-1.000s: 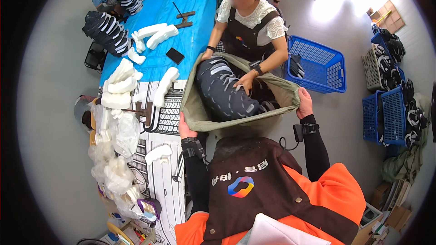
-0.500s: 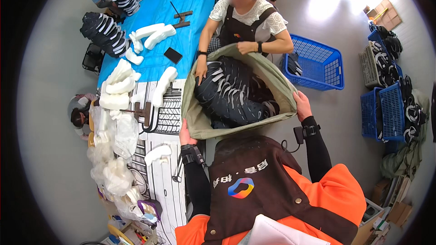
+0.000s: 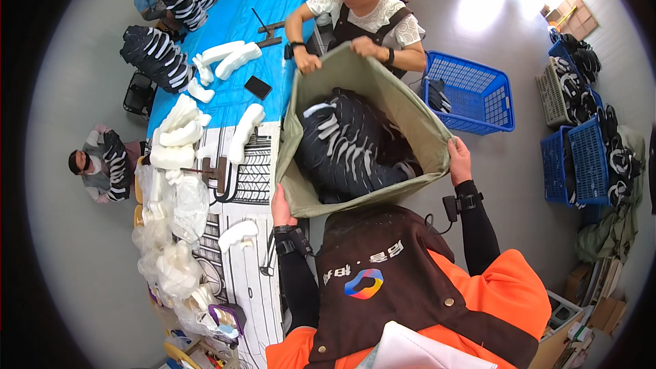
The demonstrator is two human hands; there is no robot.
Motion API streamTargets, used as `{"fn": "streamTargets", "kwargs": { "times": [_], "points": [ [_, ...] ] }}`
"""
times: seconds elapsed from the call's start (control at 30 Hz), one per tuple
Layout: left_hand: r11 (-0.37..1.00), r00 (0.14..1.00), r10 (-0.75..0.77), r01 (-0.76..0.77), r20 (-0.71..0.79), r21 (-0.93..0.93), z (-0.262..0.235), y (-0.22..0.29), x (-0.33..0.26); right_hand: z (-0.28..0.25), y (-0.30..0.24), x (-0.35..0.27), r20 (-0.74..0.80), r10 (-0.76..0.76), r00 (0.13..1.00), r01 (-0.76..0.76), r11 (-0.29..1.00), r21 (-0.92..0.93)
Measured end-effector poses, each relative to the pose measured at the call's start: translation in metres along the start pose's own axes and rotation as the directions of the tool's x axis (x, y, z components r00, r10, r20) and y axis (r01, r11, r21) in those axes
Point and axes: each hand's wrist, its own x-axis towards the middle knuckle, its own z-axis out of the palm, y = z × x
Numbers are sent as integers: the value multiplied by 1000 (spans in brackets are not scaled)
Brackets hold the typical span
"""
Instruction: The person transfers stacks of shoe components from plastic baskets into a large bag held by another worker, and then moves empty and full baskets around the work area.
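My bare left grip (image 3: pixel 281 206) is out in front of me, thumb pointing forward, most of its fingers hidden. My bare right grip (image 3: pixel 460 162) is closed in a pinch, reaching farther forward than the left and well apart from it. My left forearm in its tight black sleeve (image 3: pixel 301 283) and my right forearm in a matching one (image 3: pixel 480 232) both point away from my torso. A black strapped device circles each wrist.
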Motion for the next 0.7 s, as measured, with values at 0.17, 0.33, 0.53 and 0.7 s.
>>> {"fn": "streamTargets", "kwargs": {
  "times": [0.17, 0.33, 0.53, 0.7],
  "points": [
    [976, 973, 22, 29, -231, 214, 20, -4, -42, 7, 10, 1, -41, -386, 922, 346, 865, -364],
    [916, 895, 387, -345, -223, 206, 50, 15, -56, -43, -23, -4, -93, -315, 945, 310, 949, -66],
    [961, 939, 270, -277, -212, -3, -13, -7, -62, -20, 6, -5, 6, -284, 959, 274, 921, -275],
    [989, 934, 117, -142, -338, -51, -39, -23, -55, 22, -31, 5, 91, -348, 933, 332, 734, -592]
  ]
}}
